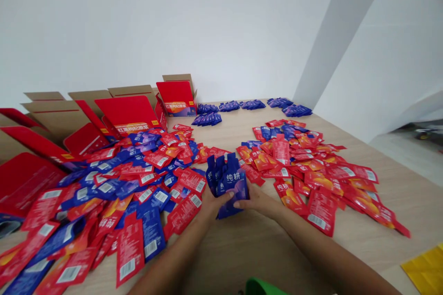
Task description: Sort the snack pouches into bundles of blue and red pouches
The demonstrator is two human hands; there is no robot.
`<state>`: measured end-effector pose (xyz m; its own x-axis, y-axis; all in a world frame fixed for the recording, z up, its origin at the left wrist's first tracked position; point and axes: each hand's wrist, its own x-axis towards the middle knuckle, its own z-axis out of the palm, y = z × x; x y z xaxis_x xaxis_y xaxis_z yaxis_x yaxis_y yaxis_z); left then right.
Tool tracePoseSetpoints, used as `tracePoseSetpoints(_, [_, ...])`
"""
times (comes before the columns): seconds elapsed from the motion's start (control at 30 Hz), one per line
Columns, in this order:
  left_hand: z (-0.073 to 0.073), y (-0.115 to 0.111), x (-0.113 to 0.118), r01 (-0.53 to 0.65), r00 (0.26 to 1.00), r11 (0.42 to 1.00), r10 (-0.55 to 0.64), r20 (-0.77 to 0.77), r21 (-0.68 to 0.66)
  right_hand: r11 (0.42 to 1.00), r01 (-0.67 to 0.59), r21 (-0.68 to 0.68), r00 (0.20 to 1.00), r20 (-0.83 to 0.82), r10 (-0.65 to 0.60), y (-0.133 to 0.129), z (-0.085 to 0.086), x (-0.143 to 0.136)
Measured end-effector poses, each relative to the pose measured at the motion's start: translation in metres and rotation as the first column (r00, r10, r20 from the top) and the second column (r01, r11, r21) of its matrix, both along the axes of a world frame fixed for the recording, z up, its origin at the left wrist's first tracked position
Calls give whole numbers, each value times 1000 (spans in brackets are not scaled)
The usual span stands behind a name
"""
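"Which step is this?"
"Squaring up a bunch of blue pouches, I'd judge. The left hand and right hand grip it from either side, between two mixed heaps on the table."
"And the next move?"
"Probably calls for even pressure, edges lined up."
"Any writing?"
"The front pouch says 纯耕; the rear red box, 红黑枸杞原浆. Smaller print's unreadable."

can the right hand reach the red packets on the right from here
Probably yes: the red packets lie close beside the right hand with nothing visible between, though it holds blue packets.
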<state>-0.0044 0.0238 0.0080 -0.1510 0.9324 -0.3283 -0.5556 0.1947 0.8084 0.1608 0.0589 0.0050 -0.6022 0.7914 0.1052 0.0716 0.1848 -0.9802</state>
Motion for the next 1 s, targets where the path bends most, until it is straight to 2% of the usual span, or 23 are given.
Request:
tracePoseSetpoints(0.07, [8,-3,2,30,988,985,-4,-153,167,993,-58,-103,995,-89,49,-5,3,-3])
tracePoseSetpoints(0.1, [11,-5,2,56,974,969,0,-225,242,993,-57,-108,993,-111,44,-7,3,-3])
tracePoseSetpoints(0.17, [16,-7,0,116,963,949,-36,-267,292,1000,8,-27,992,-124,-12,-6,-1,-1])
tracePoseSetpoints(0.27, [16,-3,-8,225,948,932,-142,-285,284,989,96,111,989,-118,-83,-3,-14,2])
tracePoseSetpoints(0.4, [-2,8,-24,344,852,896,-173,-493,281,998,45,31,996,-72,-43,-1,-35,3])
tracePoseSetpoints(0.5, [-19,9,-29,366,829,903,-206,-520,226,997,55,-50,995,-81,-59,-2,-43,3])
tracePoseSetpoints(0.6, [-31,4,-24,255,856,947,-126,-502,197,991,97,-97,992,-64,-104,-4,-44,-1])
tracePoseSetpoints(0.67, [-35,0,-17,154,840,970,-29,-542,188,988,141,-55,988,-54,-144,-5,-44,-7])
tracePoseSetpoints(0.73, [-36,-3,-9,130,812,971,13,-583,203,982,191,16,979,-69,-189,-7,-44,-13])
tracePoseSetpoints(0.8, [-34,-3,-3,171,793,947,32,-608,273,967,243,78,967,-93,-236,-8,-46,-18])
tracePoseSetpoints(0.9, [-31,3,-1,251,741,869,111,-662,427,933,320,166,945,-124,-302,-9,-51,-18])
tracePoseSetpoints(0.97, [-30,10,-6,342,695,826,98,-712,447,916,341,209,939,-115,-324,-7,-53,-15])
tracePoseSetpoints(1.0, [-31,13,-9,381,678,826,56,-733,415,915,343,211,939,-96,-330,-6,-53,-14])
